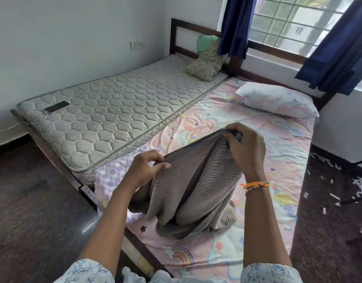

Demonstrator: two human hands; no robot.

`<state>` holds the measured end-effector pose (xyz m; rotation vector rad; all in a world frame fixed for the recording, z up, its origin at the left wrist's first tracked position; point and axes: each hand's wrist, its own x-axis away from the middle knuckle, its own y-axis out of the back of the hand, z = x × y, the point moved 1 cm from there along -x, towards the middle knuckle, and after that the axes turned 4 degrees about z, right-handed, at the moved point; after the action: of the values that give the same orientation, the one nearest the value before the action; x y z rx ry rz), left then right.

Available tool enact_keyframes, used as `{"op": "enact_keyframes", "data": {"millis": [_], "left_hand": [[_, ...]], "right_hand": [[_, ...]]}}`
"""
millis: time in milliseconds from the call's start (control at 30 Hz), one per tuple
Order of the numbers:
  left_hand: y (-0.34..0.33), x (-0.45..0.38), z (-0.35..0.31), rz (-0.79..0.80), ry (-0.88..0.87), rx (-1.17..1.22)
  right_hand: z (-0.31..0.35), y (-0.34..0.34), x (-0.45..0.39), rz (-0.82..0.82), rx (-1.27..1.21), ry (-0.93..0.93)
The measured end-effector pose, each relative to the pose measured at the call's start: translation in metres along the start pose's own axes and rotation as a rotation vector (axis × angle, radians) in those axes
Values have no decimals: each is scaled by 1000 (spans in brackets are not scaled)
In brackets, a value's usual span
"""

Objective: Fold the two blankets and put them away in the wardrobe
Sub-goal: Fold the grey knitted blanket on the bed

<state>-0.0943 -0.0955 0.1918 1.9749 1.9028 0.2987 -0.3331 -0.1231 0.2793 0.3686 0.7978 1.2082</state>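
Head view: left hand (144, 168) and right hand (245, 148) each pinch the top edge of the grey blanket (188, 180), its lower folds resting on the bed (286, 160) near the foot edge. Lilac blanket (112, 172) lies beside it at the left edge; pillow (278, 99) sits at the far end.

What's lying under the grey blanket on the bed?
The grey blanket rests on the unicorn-print sheet and partly overlaps a lilac blanket. Whatever else it covers is hidden.

Grey blanket (188, 180) pinched between left hand (144, 168) and right hand (245, 148) above pink bedsheet (282, 160)
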Motion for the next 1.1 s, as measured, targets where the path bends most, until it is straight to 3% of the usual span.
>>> {"op": "enact_keyframes", "data": {"millis": [100, 300, 400, 500, 600, 767, 1100], "left_hand": [[9, -2, -7, -146, -28, -82], [5, 0, -22, -209, -172, -179], [-4, 0, -25, -190, -213, -221], [-16, -1, -36, -151, -299, -261], [-26, 2, -51, -78, -377, -243], [-20, 5, -55, -32, -339, -139], [-19, 18, -15, 63, -161, -182]], "right_hand": [[-6, 0, 1, 17, 35, -45], [-13, -5, 2, 26, 121, -141], [-12, -10, 3, 281, 25, -95], [7, -20, 9, 609, -103, 75], [24, -39, 20, 757, 23, 227], [19, -45, 23, 519, 72, 289], [17, -29, 19, 277, 1, 234]]}}
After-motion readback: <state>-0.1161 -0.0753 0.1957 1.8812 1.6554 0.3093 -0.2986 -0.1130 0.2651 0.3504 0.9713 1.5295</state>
